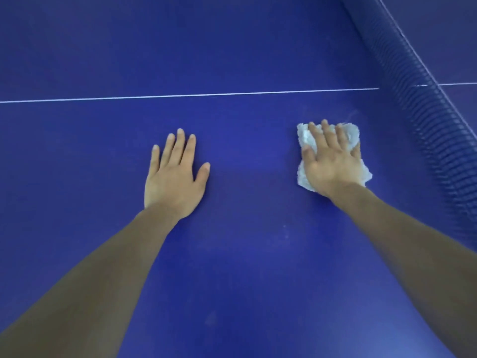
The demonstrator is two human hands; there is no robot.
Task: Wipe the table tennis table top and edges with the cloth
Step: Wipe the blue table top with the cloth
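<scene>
Head view: nearest me, both forearms stretch out over the blue table top [232, 267]. Well to the left of the net [423, 104], the left hand [173, 177] lies flat, fingers straight, grasping nothing. Just short of the net, the right hand [329, 161] presses the white cloth [304, 136] flat under spread fingers, not clenched round it. One more push and I reckon the cloth could snag the mesh. Beyond runs the white centre line [180, 95].

Cloth [353, 136] middle under right hand [329, 166]
</scene>
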